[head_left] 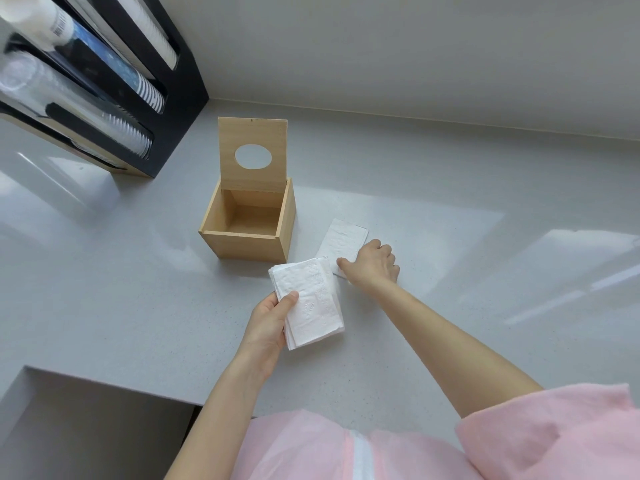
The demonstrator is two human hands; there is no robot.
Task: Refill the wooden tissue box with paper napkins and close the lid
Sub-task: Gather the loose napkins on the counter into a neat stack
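A glossy pale grey worktop [450, 209] runs back to a plain off-white wall [381, 46]; toward its back left corner stands a black cup dispenser rack [173, 98]. The light wooden tissue box [249, 233] sits mid-worktop, empty, its hinged lid with an oval hole [253, 155] upright. The left hand [270, 327] is closed around a stack of white paper napkins [308, 299], thumb on top. The right hand [374, 263], fingers curled, presses on a flat white napkin pile [346, 239] just right of the box.
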